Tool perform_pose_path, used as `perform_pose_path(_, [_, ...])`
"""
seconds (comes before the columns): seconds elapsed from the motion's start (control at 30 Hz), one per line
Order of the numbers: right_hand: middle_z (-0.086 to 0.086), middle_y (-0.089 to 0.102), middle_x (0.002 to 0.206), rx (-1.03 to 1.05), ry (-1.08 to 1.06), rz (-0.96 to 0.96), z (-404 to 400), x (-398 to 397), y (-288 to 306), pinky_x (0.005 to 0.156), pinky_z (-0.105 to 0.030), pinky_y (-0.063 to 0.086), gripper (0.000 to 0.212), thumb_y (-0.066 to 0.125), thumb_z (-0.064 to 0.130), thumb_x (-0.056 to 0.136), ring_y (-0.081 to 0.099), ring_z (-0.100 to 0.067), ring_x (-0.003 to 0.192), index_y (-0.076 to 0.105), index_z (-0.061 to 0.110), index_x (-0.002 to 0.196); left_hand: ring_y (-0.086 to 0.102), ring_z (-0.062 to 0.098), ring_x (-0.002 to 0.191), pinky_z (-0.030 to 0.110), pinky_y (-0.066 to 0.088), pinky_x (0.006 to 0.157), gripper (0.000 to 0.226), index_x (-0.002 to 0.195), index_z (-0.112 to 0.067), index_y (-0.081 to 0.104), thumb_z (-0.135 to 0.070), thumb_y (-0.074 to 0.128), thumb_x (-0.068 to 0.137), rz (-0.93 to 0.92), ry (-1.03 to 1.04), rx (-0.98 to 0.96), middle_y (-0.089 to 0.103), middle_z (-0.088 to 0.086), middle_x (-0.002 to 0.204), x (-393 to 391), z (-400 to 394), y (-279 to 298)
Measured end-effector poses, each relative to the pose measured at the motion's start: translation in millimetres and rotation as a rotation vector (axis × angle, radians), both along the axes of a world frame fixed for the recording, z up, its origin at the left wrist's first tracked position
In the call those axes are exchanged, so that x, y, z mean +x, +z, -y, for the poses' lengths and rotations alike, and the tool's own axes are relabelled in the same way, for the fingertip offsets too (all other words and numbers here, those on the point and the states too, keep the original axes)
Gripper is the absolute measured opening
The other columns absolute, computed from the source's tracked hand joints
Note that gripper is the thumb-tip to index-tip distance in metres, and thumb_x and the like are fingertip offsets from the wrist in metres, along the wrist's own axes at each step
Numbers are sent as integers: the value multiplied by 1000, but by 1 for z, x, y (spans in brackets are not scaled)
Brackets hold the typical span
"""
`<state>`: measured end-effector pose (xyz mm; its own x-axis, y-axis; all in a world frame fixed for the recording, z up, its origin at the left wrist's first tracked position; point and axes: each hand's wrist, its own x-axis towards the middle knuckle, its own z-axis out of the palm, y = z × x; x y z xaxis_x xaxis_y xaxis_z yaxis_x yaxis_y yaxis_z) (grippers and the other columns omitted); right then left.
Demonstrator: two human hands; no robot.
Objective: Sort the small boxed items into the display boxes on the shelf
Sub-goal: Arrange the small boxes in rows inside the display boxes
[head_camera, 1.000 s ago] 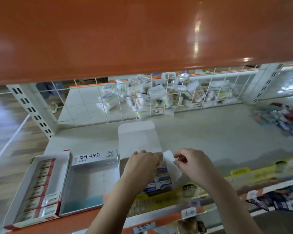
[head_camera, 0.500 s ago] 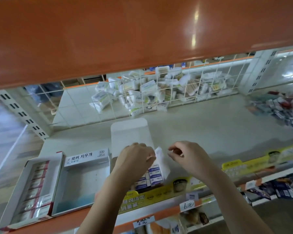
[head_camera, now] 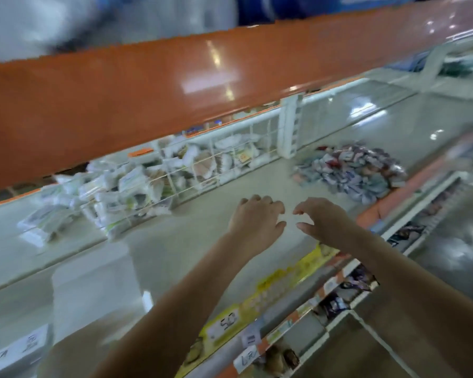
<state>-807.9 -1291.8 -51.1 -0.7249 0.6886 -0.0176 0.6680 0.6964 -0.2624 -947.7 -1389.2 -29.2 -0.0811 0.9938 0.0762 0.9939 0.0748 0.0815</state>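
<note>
Shelf: pale grey board, blurred
Landmark: white upright post at the back
Right of post, toward front: heap of small packets
Left of post, near front edge: white display box, flap raised
Farther left: another white box

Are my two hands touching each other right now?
Apart. The head view shows bare shelf in a clear gap between the left hand and right hand.

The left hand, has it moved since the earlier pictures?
Yes. The left hand left the display box and went right along the shelf, toward the pile of small items.
</note>
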Motion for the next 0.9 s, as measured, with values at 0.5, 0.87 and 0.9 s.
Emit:
perform_pose_path(0.5, [-10, 54, 117, 41, -334, -54, -148, 92, -40, 88, -36, 42, 28, 54, 29, 90, 45, -30, 117, 57, 9, 110, 47, 24, 113, 36, 39, 91, 35, 125, -15, 49, -29, 43, 94, -30, 112, -30, 52, 7, 123, 43, -191, -52])
perform_pose_path(0.87, [-7, 49, 127, 123, -404, -104, -154, 76, -53, 101, -36, 34, 39, 48, 43, 92, 39, -26, 124, 56, 15, 118, 50, 25, 111, 34, 42, 86, 35, 123, -9, 50, -28, 48, 94, 49, 267, 29, 51, 9, 120, 35, -218, -74])
perform_pose_path(0.9, [-6, 48, 127, 134, -414, -117, -154, 76, -56, 102, -36, 33, 38, 48, 43, 92, 39, -26, 124, 56, 16, 118, 50, 25, 110, 34, 43, 84, 35, 122, -8, 49, -28, 48, 94, 51, 270, 37, 51, 9, 120, 35, -218, -75])
